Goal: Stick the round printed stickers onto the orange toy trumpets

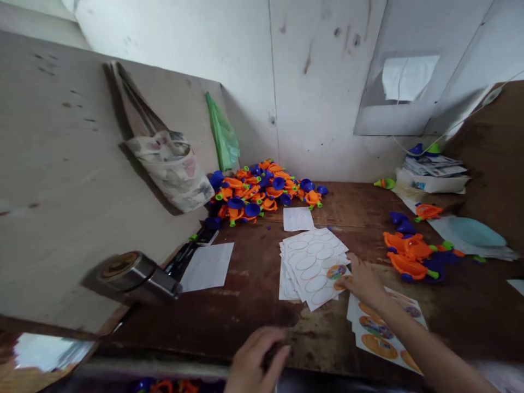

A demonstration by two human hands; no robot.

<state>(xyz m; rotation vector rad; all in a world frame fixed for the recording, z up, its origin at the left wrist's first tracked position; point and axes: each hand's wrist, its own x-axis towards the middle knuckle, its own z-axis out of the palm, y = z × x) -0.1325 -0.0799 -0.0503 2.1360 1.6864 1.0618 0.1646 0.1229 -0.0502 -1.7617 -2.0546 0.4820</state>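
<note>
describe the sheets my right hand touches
On the brown table, look in front of the orange and blue toy pile. The fanned stack of white sheets lies there, at the right hand. Unlike the colourful sheets beside it, its ovals are almost all empty.

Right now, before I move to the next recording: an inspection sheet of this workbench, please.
Surface: brown wooden table, worn and stained.
Job's things: fanned sticker sheets, mostly peeled; printed sticker sheet under the right forearm.
Clutter: toy pile, orange and blue, at the back; smaller toy group on the right; blank paper; paper stack.
Hands: right hand touches a sticker on the fanned sheets; left hand at the near edge, over something dark, unclear.
Cables: white cable on the right wall.
Surroundings: tote bag and green bag hang on the left board.
</note>
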